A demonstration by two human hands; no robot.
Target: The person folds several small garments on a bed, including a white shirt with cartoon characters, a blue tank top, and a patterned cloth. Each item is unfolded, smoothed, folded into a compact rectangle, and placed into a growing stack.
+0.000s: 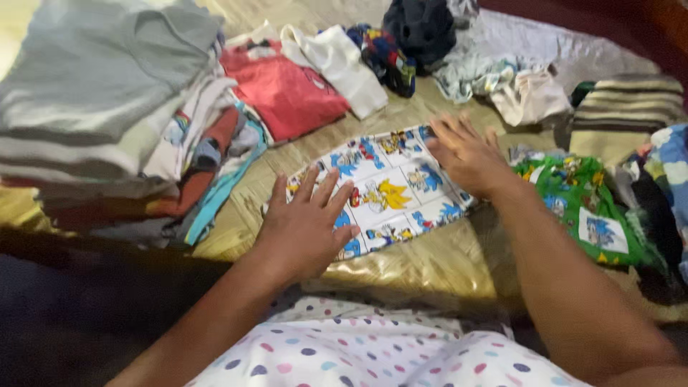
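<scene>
Here the cartoon-print garment lies flat on the golden bedspread, long axis running from near left to far right. Left hand presses its near end, right hand its far end; both are spread flat, gripping nothing.

No packages, labels, signs or screens show here, only clothes spread on a mat.
</scene>
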